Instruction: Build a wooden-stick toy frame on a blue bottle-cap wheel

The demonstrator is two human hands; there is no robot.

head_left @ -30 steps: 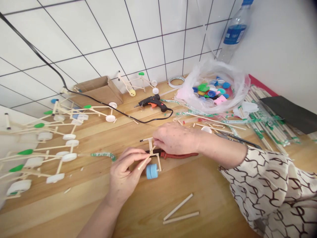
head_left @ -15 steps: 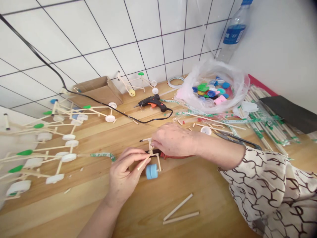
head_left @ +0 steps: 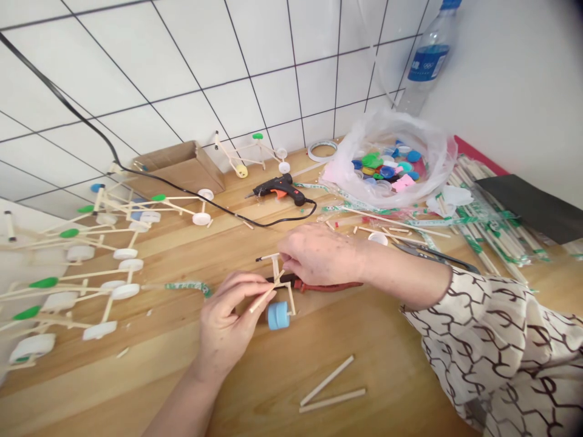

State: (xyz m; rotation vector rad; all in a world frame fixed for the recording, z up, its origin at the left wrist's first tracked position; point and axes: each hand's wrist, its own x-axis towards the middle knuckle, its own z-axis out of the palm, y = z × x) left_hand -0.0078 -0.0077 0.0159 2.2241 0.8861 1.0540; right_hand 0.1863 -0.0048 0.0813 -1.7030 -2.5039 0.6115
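Observation:
My left hand is closed in a pinch on a thin wooden stick, which points up and to the right. Its far end meets a small stick frame with a black-tipped crossbar. Light blue bottle caps form a wheel at the frame's lower end. Over the crossbar's right end, my right hand has its fingers curled together, and whatever they grip is hidden. Partly under the right hand and behind the frame lie red-handled pliers.
Two cut sticks lie in front. Several finished stick models crowd the left side. Farther back are a glue gun with its cord, a cardboard box and a bag of caps. Scissors and packed sticks lie right.
My right hand's thumb has shifted slightly right, away from the stick's far end. My left hand keeps its pinch on the stick, almost unmoved.

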